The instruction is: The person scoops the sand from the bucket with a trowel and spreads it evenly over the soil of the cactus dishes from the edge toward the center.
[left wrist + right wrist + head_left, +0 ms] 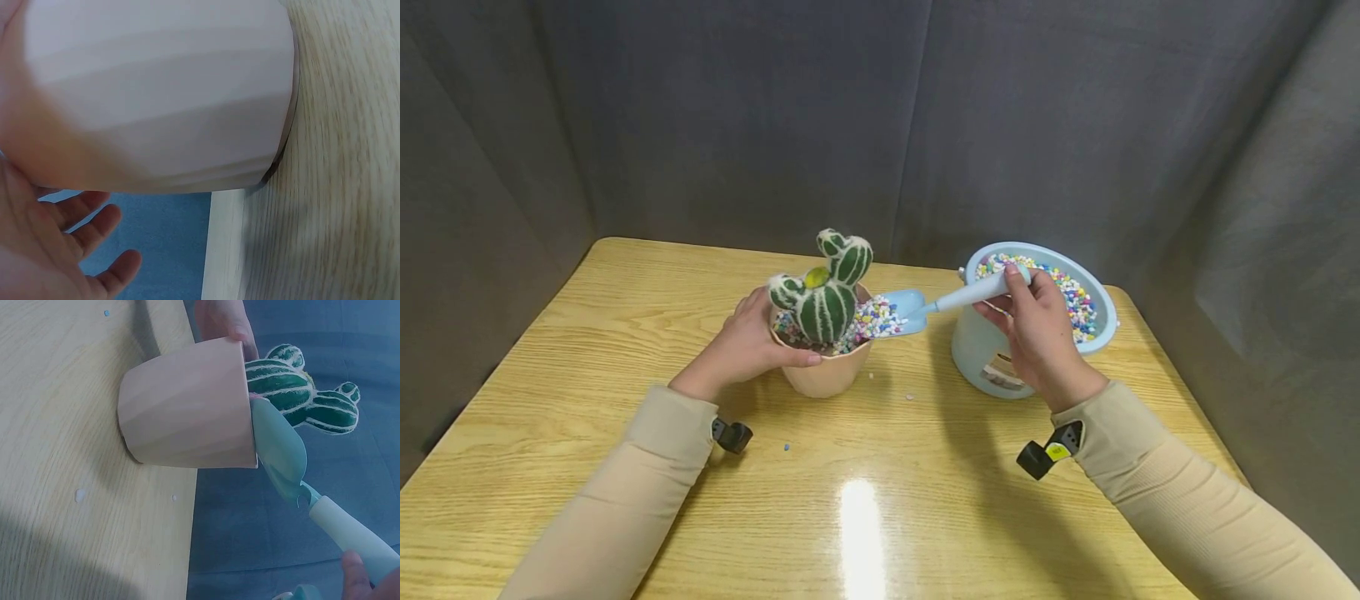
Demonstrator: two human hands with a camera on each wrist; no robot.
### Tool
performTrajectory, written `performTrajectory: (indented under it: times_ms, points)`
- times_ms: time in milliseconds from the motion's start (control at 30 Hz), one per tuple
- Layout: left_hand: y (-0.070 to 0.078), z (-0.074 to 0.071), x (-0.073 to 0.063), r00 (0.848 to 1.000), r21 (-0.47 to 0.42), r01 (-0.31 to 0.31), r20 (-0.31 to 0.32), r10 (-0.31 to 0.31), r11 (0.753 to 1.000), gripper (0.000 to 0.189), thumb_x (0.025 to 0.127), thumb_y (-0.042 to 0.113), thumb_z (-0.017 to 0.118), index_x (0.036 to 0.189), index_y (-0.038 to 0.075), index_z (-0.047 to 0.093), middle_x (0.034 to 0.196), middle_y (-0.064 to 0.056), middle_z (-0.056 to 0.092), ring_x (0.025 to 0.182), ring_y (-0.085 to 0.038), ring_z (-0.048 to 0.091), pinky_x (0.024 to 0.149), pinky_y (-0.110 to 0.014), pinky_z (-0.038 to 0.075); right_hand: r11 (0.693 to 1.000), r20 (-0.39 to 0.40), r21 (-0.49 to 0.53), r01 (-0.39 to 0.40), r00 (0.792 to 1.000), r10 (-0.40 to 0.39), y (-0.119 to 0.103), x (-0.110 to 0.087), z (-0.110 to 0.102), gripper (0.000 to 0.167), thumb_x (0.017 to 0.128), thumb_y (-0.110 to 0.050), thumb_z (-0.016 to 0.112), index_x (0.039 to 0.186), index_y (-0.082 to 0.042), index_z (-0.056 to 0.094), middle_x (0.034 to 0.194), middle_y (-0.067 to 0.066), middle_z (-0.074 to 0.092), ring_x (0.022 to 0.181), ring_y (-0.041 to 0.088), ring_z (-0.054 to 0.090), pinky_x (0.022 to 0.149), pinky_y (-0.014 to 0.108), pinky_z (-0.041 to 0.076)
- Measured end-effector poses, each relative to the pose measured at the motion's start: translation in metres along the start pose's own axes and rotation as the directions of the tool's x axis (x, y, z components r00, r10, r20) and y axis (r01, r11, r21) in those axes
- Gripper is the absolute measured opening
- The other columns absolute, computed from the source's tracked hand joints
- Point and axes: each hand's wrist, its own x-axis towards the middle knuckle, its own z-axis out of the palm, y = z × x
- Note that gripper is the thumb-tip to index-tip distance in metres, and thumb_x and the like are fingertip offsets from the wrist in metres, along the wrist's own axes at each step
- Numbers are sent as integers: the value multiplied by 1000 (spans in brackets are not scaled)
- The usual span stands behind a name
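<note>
My left hand (750, 344) holds the side of a pale pink flower pot (826, 377), thumb along its front rim. The left wrist view shows the pot's wall (162, 100) up close and several fingertips past it. In the pot stands a green cactus (826, 312) with white fuzzy ribs, among colorful pebbles (846, 340). My right hand (1047, 333) grips the handle of a light blue hand trowel (966, 296). The trowel's blade (281, 447) tilts down at the pot's rim, with pebbles (883, 318) on it in the head view.
A light blue bucket (973, 354) of colorful pebbles (1078, 304) stands on the right of the wooden table (700, 517), partly behind my right hand. Several loose pebbles, one of them a blue pebble (786, 447), lie on the tabletop. A grey curtain (737, 125) encloses the back.
</note>
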Motion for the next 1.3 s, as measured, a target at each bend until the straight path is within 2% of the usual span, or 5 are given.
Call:
performTrajectory:
  times_ms: [400, 700, 1000, 1300]
  points:
    - [5, 7, -3, 999, 17, 16, -50, -15, 1000, 113, 70, 47, 94, 159, 13, 33, 159, -16, 37, 146, -42, 28, 115, -67, 18, 1000, -3, -3, 4, 1000, -4, 0, 0, 0, 14, 112, -21, 43, 110, -8, 44, 113, 9, 53, 94, 13, 65, 89, 25, 56]
    - [7, 14, -6, 991, 33, -16, -133, 20, 999, 104, 68, 52, 93, 152, 13, 44, 148, -12, 51, 135, -39, 43, 109, -66, 27, 999, 5, -35, 5, 1000, -5, 0, -3, -2, 15, 112, -25, 44, 114, -9, 44, 117, 8, 52, 99, 14, 64, 91, 26, 56]
    - [11, 20, -7, 986, 61, 17, -167, -6, 998, 111, 68, 58, 92, 156, 16, 39, 153, -13, 46, 138, -40, 40, 105, -66, 31, 999, 6, -32, 8, 1000, -7, 0, -2, -2, 17, 112, -25, 44, 113, -9, 45, 117, 8, 52, 94, 12, 64, 90, 25, 56]
    - [15, 29, -8, 977, 30, 49, -210, -42, 998, 114, 69, 57, 92, 157, 12, 35, 152, -16, 46, 138, -43, 39, 103, -64, 31, 1000, -2, -13, -6, 1000, 6, 1, -2, -2, 17, 112, -24, 43, 112, -8, 45, 115, 9, 52, 93, 12, 64, 90, 25, 56]
